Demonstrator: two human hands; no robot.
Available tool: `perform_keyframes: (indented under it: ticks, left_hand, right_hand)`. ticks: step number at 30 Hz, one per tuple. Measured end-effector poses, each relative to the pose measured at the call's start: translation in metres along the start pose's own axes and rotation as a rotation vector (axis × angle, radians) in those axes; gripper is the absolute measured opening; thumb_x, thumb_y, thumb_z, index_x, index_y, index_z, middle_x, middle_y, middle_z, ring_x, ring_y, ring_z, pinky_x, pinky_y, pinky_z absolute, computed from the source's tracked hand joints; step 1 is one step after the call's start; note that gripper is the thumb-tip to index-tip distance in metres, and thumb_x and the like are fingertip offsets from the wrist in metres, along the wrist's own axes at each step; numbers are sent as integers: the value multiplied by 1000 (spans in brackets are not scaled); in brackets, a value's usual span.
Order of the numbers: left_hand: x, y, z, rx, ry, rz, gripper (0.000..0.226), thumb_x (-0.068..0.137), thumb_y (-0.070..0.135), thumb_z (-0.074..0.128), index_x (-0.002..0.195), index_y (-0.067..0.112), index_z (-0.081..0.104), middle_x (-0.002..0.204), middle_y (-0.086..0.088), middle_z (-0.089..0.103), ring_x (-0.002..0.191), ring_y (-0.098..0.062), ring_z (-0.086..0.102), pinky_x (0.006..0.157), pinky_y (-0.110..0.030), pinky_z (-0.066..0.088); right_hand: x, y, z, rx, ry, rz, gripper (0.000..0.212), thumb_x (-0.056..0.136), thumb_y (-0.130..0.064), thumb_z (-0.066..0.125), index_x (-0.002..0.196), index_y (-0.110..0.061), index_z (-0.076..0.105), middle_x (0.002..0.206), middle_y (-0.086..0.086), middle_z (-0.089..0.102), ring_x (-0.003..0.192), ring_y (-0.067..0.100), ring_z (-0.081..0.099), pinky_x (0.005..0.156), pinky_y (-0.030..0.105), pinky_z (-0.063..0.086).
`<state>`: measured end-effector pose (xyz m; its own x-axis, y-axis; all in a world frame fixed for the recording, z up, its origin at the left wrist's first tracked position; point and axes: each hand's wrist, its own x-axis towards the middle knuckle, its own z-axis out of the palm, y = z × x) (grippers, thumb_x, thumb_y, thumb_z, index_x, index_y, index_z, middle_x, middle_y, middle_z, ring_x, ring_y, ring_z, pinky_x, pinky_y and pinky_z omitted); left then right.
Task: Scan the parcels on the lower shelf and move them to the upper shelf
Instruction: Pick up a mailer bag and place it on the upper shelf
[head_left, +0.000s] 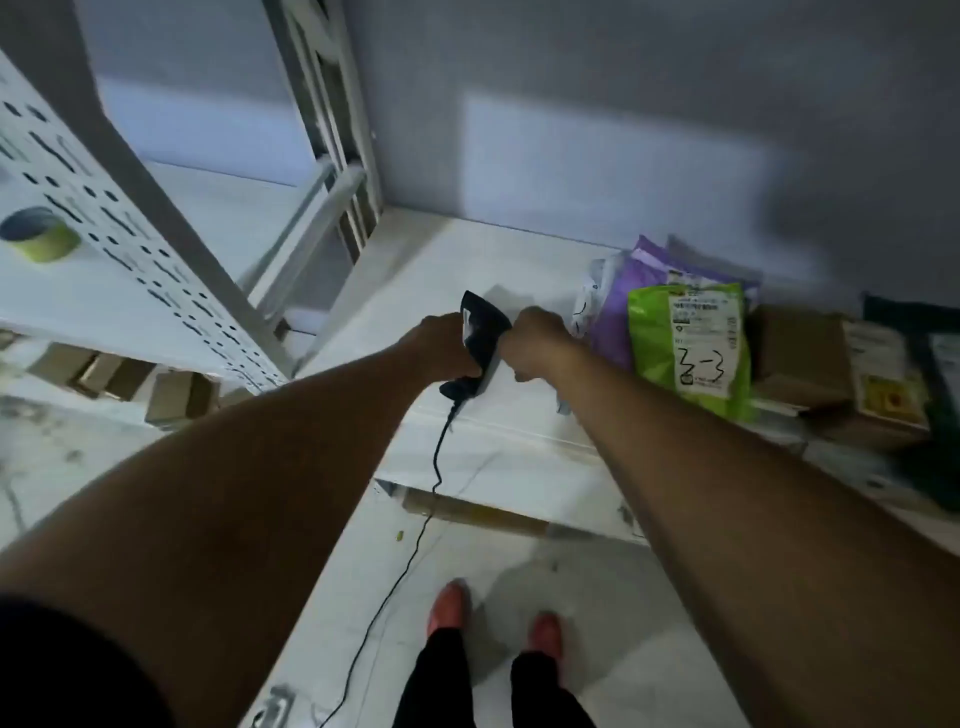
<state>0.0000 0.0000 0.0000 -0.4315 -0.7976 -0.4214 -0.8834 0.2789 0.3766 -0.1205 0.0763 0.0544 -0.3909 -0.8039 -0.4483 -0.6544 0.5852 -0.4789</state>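
My left hand (441, 348) is shut on a black corded scanner (483, 322), held over the white shelf (415, 270). Right beside it, my right hand (535, 343) is closed in a fist on what looks like a white plastic parcel (589, 296), most of it hidden behind the hand. To the right on the same shelf lie a purple parcel (618, 312), a green parcel (691, 343) with a label and handwriting, and a brown cardboard box (800, 358). A brown box (478, 514) shows under the shelf's front edge.
The scanner's cord (415, 545) hangs down to the floor by my feet (449, 605). A perforated white rack (104, 208) at left carries a roll of green tape (41, 234); small cardboard boxes (171, 395) sit below it. A dark green parcel (935, 364) lies at far right.
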Motion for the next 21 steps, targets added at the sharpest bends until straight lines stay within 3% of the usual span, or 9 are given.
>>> perform_keyframes:
  ticks: [1,4,6,10,12,15,18,21]
  left_hand:
    - [3,3,6,-10,-19,-4,81,81,30,80,148,10,39,132,-15,62,117,-33,62,83,-33,50]
    - [11,12,28,-69,-39,-69,93,78,30,79,153,14,25,109,-11,69,96,-29,68,71,-32,50]
    - [18,19,36,-122,-19,-118,92,78,26,75,154,17,23,95,-5,70,79,-22,69,59,-27,48]
    - [26,25,40,-131,22,-156,81,74,1,65,149,7,36,104,-12,68,91,-30,70,60,-30,50]
    - [27,26,39,-148,42,-144,64,72,4,65,135,6,51,98,-9,68,85,-27,69,55,-26,47]
    - [25,30,28,-186,67,-131,35,87,24,61,118,9,59,102,-8,67,95,-28,66,69,-28,44]
    - [15,50,2,-441,137,-206,28,86,23,65,111,12,59,102,-10,62,93,-28,61,77,-33,50]
    - [5,77,-31,-742,222,-233,31,77,24,61,102,6,60,89,-11,64,78,-30,63,74,-39,57]
  right_hand:
    - [0,-1,2,-29,-37,11,28,96,-5,53,120,6,61,106,17,67,81,27,65,40,15,38]
    - [13,8,14,43,-79,52,33,97,-12,51,125,4,60,118,18,66,99,32,67,67,27,54]
    - [17,12,18,56,-80,71,34,97,-18,52,123,2,62,116,17,68,102,33,69,64,26,49]
    - [19,20,15,49,-58,35,35,98,-23,54,124,-1,64,114,14,68,100,31,67,66,23,42]
    - [14,20,9,43,-40,13,36,100,-21,52,129,-2,60,122,15,65,104,31,63,72,23,38]
    - [7,14,-3,52,-6,-49,35,95,-13,55,128,-1,62,122,16,65,110,31,62,73,22,37]
    - [1,8,-24,71,96,-104,19,88,-11,60,103,-5,68,107,13,68,103,28,64,66,23,43]
    - [-10,4,-57,157,231,-137,22,84,-7,56,98,-3,73,103,14,73,96,33,70,78,36,59]
